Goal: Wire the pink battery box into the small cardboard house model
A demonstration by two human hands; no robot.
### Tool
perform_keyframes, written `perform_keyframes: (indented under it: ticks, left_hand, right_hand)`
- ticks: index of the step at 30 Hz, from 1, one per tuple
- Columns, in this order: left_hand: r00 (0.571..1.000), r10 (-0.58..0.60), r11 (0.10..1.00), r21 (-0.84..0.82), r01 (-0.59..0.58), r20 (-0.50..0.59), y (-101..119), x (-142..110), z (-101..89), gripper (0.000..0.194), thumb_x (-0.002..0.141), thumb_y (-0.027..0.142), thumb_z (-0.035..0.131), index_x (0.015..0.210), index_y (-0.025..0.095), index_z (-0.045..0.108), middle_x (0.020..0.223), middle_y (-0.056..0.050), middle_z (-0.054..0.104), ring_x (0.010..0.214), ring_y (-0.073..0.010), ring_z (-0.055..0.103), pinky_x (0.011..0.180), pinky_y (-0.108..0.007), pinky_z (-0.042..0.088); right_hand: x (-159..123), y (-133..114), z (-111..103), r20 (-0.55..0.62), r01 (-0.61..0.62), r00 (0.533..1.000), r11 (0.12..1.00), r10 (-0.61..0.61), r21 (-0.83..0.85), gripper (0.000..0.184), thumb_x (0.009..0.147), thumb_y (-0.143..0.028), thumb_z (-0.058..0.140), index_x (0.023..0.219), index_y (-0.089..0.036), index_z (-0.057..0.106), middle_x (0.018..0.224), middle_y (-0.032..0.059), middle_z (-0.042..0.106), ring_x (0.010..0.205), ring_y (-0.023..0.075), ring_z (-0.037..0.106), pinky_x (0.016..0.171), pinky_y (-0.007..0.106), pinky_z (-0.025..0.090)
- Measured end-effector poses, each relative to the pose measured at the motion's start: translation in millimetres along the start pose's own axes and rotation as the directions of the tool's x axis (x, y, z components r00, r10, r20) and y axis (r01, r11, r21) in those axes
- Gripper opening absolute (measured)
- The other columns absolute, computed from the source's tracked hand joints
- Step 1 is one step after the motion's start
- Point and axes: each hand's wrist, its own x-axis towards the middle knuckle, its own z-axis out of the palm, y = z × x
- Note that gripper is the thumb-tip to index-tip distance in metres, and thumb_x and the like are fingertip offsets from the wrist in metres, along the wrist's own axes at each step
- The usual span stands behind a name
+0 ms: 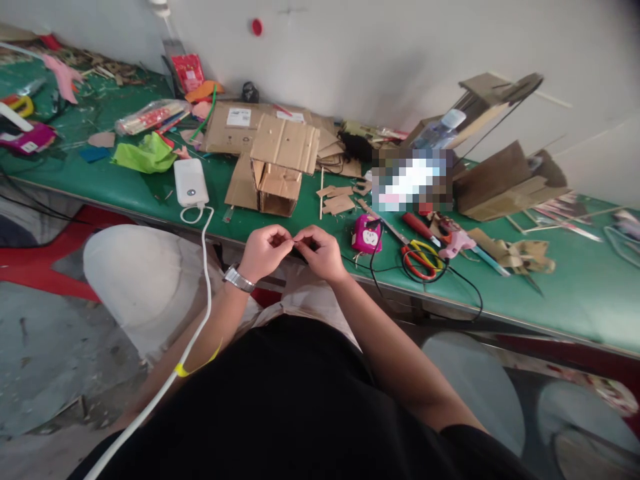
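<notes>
I have the left hand (pixel 267 252) and right hand (pixel 323 253) meeting at the tips, fingers pressed together; whether they pinch something tiny, I cannot tell. Just beyond, on the desk (pixel 600 287), stands the cardboard box (pixel 285 147): probably light, stiff but crushable, best held by its side walls.

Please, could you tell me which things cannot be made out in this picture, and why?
All in the head view:
- Anything between the fingertips of the left hand and right hand: the fingers cover it.
- Lower part of the clear bottle: hidden by a pixelated patch.
- Far end of the white cable: cut off by the bottom edge.
- Rest of the purple item: cut off by the left edge.
</notes>
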Motion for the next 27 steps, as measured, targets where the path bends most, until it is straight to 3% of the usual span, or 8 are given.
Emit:
perform_keyframes:
  ticks: [11, 18, 27]
  left_hand:
    - [0.991, -0.134, 0.977, -0.171, 0.127, -0.025, -2.1, 1.0, 0.9, 0.011, 0.084, 0.026, 0.066, 0.076, 0.018, 0.065, 0.062, 0.002, 0.058, 0.057, -0.0113, 0.054, 0.055, -0.024, 0.040]
    - [0.999, -0.037, 0.998, -0.053, 0.036, -0.018, 3.8, -1.8, 0.8, 0.014, 0.087, 0.028, 0.067, 0.077, 0.018, 0.066, 0.068, 0.000, 0.063, 0.060, -0.0115, 0.054, 0.057, -0.025, 0.041]
    - [0.999, -0.041, 0.999, -0.013, 0.041, 0.003, 3.1, -1.8, 1.1, 0.014, 0.085, 0.029, 0.070, 0.077, 0.017, 0.070, 0.069, -0.002, 0.067, 0.062, -0.0129, 0.058, 0.058, -0.025, 0.043]
  right_hand:
    - [-1.3, 1.0, 0.3, -0.026, -0.099, 0.995, 0.994, 0.100, 0.034, 0.021, 0.091, -0.042, 0.078, 0.088, -0.022, 0.073, 0.074, -0.0002, 0.064, 0.063, 0.0137, 0.051, 0.062, 0.030, 0.043]
    - [-0.7, 2.7, 1.0, -0.016, -0.138, 0.990, 0.988, 0.140, 0.069, 0.028, 0.088, -0.050, 0.080, 0.086, -0.022, 0.072, 0.078, 0.0020, 0.067, 0.067, 0.0154, 0.056, 0.064, 0.031, 0.047]
    - [0.1, 0.9, 0.2, 0.002, -0.130, 0.991, 0.989, 0.130, 0.070, 0.032, 0.088, -0.053, 0.078, 0.085, -0.023, 0.071, 0.083, 0.0038, 0.070, 0.074, 0.0175, 0.062, 0.068, 0.033, 0.050]
